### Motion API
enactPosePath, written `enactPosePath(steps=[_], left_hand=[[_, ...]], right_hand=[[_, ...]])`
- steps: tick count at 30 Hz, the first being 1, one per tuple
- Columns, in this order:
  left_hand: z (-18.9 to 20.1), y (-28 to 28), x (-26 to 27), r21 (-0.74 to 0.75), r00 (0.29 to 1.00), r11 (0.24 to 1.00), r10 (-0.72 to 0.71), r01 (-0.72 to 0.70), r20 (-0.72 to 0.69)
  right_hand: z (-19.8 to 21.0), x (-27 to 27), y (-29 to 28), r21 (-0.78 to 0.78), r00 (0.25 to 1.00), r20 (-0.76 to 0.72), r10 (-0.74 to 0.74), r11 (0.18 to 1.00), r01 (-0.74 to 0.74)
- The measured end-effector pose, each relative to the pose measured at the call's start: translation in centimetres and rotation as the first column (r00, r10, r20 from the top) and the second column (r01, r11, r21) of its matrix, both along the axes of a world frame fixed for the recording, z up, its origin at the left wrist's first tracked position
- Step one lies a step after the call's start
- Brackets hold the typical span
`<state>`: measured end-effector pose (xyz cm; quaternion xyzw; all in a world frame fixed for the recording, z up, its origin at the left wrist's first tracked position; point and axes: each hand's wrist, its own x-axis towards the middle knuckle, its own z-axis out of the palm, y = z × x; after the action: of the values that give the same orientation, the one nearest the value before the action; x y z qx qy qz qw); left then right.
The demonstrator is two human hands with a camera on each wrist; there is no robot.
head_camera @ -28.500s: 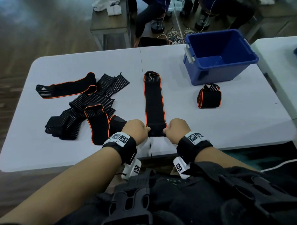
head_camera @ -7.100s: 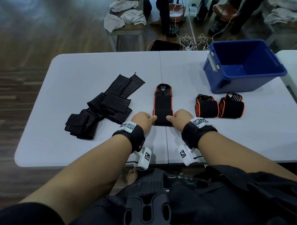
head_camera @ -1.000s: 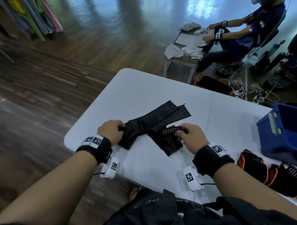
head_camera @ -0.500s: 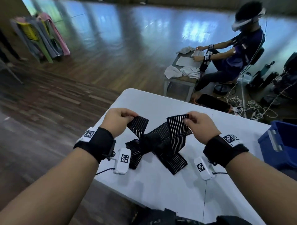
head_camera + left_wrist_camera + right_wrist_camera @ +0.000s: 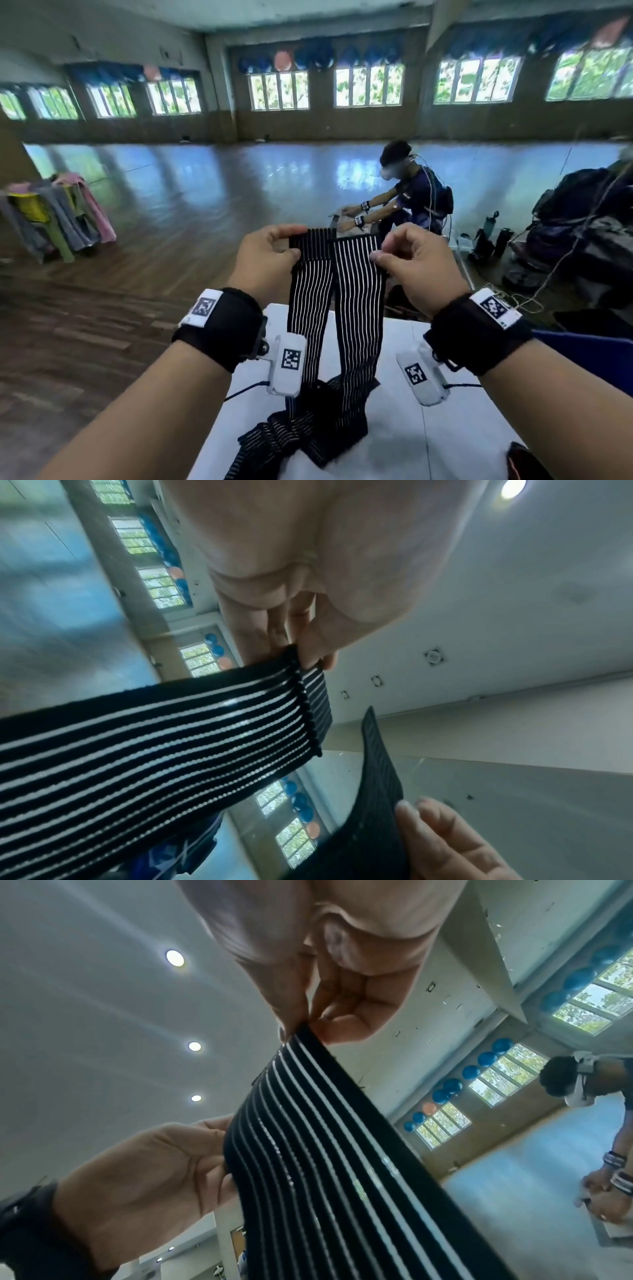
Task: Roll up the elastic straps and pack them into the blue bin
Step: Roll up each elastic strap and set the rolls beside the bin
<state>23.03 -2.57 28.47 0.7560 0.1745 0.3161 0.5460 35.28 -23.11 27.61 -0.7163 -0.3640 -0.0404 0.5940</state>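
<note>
Head view | striped strap (image 5: 356, 291) ends pinched (raised) | left hand (image 5: 265, 260) | right hand (image 5: 416, 270)

**Wrist rig on both arms**

Bare forearms, no sleeves. Each wrist wears a wide black fabric band (image 5: 222, 327) with a white tag printed with a black square code on top. Under each hangs 1 white camera pod (image 5: 287, 365), also code-marked, trailing a thin dark cable. The right band (image 5: 478, 334) matches.
</note>
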Motion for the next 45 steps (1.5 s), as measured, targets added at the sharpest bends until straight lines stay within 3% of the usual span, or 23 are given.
enactPosePath(steps=[13, 27, 34, 41, 45], left_hand=[[3.3, -7.0, 4.1, -0.006, 0.945, 0.958, -0.283, 0.288, 0.161], [3.2, -11.0, 6.3, -0.025, 0.928, 0.974, -0.205, 0.223, 0.312], [2.8, -11.9, 7.2, -0.045, 0.922, 0.973, -0.200, 0.227, 0.330], [0.9, -14.1, 5.6, -0.045, 0.855, 0.884, -0.436, 0.466, 0.282], [-0.3, -15.7, 5.4, -0.087, 0.837, 0.853, -0.477, 0.514, 0.270]], right_hand=[[2.6, 0.5, -3.4, 0.171, 0.987, -0.023, -0.160, 0.972, 0.162], [2.5, 0.4, -6.6, 0.232, 0.966, -0.012, -0.260, 0.938, 0.256], [2.3, -0.7, -7.8, 0.197, 0.993, -0.037, -0.108, 0.974, 0.113], [1.4, -0.7, -8.2, 0.283, 0.985, -0.053, -0.167, 0.943, 0.175], [0.5, -1.0, -7.8, 0.276, 0.980, -0.065, -0.186, 0.941, 0.196]])
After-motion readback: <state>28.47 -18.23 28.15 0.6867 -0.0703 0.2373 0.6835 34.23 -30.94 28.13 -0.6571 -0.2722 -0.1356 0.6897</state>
